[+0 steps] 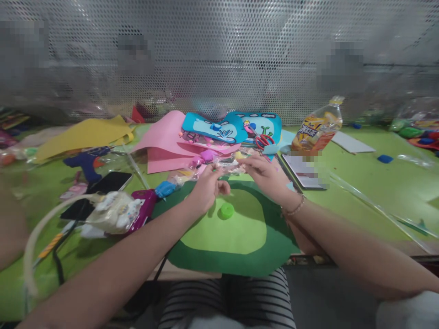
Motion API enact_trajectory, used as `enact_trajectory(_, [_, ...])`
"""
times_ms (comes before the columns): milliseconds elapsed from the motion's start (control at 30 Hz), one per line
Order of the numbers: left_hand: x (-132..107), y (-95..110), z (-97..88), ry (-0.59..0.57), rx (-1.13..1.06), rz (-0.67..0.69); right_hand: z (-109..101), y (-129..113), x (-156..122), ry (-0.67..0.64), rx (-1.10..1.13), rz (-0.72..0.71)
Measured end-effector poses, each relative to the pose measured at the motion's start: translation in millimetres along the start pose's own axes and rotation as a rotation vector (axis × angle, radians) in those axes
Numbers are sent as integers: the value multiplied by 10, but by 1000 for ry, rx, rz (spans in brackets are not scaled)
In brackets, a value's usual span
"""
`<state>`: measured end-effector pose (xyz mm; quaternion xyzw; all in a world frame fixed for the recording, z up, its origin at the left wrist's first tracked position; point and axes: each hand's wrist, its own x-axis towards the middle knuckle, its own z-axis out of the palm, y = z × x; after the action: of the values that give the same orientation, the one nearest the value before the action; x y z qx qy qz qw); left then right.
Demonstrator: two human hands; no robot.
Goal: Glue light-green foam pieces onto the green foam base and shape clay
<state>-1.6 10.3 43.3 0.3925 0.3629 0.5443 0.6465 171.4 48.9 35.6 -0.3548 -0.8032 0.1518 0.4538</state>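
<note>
My left hand (207,188) pinches a small clear plastic wrapper (229,168) between thumb and index finger. From the other side my right hand (265,173) has its fingertips closed at the wrapper's far end; what is inside is too blurred to make out. Below both hands lies a dark green paper shape (219,265) with a light green paper piece (233,237) on it. A bright green ring-shaped lump (227,210) sits on the light green piece. Just beyond my fingers are pink and purple clay packets (206,156) and paper scraps.
Blue paper cutouts with drawings (219,128), red scissors (264,140) and pink sheets (161,141) lie behind. A drink bottle (317,128) and a phone (305,171) are at right. At left are a blue glue gun (87,162), a dark phone (111,183) and a plush-covered pouch (115,212).
</note>
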Motion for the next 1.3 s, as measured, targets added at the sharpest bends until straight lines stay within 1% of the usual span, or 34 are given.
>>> enact_trajectory(100, [5,-3,2,19,-46,10,17,-25,-28,-11,-83,-96])
enact_trajectory(200, [19,-17,-4,32,-40,7,22,-51,-45,-34,-116,-168])
enact_trajectory(300, [28,-31,-9,23,-6,3,21,-78,-54,-33,-100,-167])
enact_trajectory(367, [28,-36,-11,-15,29,14,20,-84,-53,-22,-60,-96])
enact_trajectory(433, [23,-36,-14,-60,52,32,20,-75,-48,-26,44,4])
enact_trajectory(533, [12,-26,-21,-105,49,40,29,-46,-41,-53,311,177])
enact_trajectory(633, [2,-7,-27,-143,41,3,55,-21,-34,-31,590,340])
enact_trajectory(733, [1,4,-28,-161,14,-29,87,2,-21,5,767,424])
enact_trajectory(833, [16,-10,-27,-142,-51,-43,95,43,1,55,749,435])
enact_trajectory(900, [34,-31,-27,-126,-83,-42,78,75,15,134,643,395])
enact_trajectory(967, [55,-52,-30,-102,-86,-37,47,88,21,211,514,327])
enact_trajectory(1033, [72,-71,-34,-82,-68,-38,16,67,15,239,400,232])
enact_trajectory(1100, [81,-85,-38,-77,-52,-36,-5,19,0,212,273,105])
enact_trajectory(1200, [76,-101,-41,-113,-62,-33,-4,-44,-21,149,47,-114])
enact_trajectory(1233, [71,-106,-41,-129,-74,-41,4,-50,-26,135,-4,-160])
enact_trajectory(1300, [65,-115,-42,-149,-108,-72,27,-38,-32,115,-53,-193])
